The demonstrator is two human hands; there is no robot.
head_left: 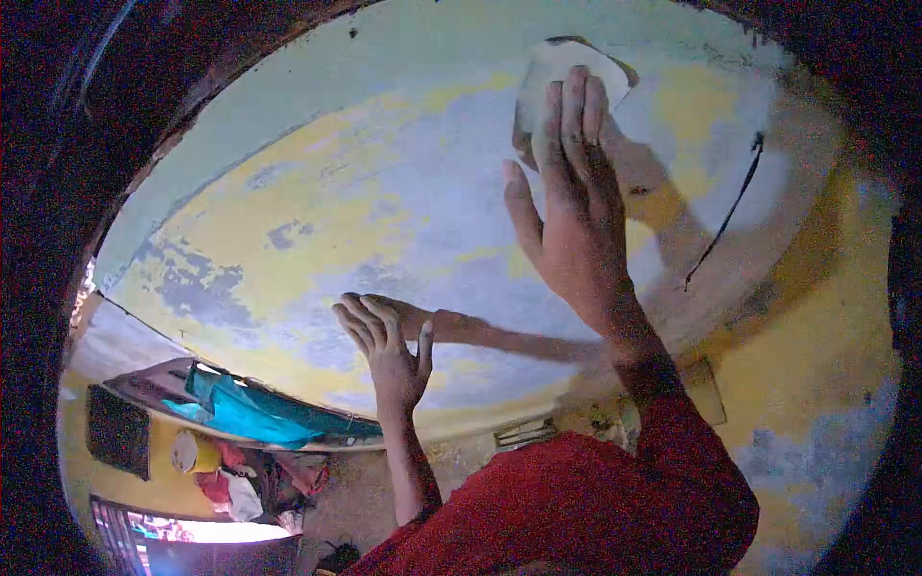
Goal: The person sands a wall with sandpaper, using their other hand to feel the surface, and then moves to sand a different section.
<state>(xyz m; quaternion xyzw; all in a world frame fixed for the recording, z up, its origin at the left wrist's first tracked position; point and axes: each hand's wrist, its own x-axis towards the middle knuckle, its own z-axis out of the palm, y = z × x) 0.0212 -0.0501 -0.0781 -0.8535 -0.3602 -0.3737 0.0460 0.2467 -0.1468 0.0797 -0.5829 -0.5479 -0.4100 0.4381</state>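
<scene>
The right hand (581, 254), fingers together, thumb apart, seems to flatten the white sheet (562, 61) beneath its fingertips against the wall (442, 182), the left hand (392, 370), thumb splayed, likely steadying well below them.

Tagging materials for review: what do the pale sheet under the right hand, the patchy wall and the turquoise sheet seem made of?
Pale sheet: probably stiff matte paper; its darker edges seem to curl.
Wall: likely matte painted plaster, in yellow and bluish patches.
Turquoise sheet: thin, smooth-looking plastic or cloth, loosely creased; unclear which.
</scene>
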